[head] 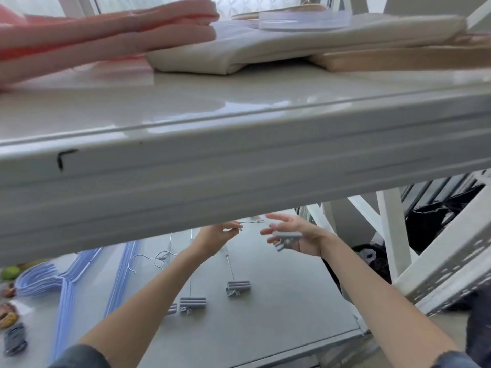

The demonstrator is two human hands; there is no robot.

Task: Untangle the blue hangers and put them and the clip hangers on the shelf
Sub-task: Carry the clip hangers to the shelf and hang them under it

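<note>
Nearest, two bare forearms reaching up and away over a pale grey lower shelf surface, dark sleeve cuffs just showing at the bottom edge. At the near left of that surface, small dark and brownish items, too blurred to identify. Just beyond them, the blue hangers lying in a nested bundle on the left, long sides running toward the near edge, hook ends out of sight. To their right, flat on the same surface, several clip hangers with thin metal rods and grey ribbed clips; one clip a little farther right, apart from the pair beside it; wire hooks curling near the blue bundle. Farther up, held in the air between both hands, another clip hanger: left hand pinching the wire hook end between fingertips, right hand closed loosely around the grey clip end, thumb and upper fingers spread. Directly above, the thick white front edge of an upper shelf crossing the whole view, a small black mark at its left. On top of it, farther still, folded pink cloth at left, folded cream cloth at centre, a clear round lid-like piece resting on the cream stack. At far right, white frame struts and dark shapes behind.
</note>
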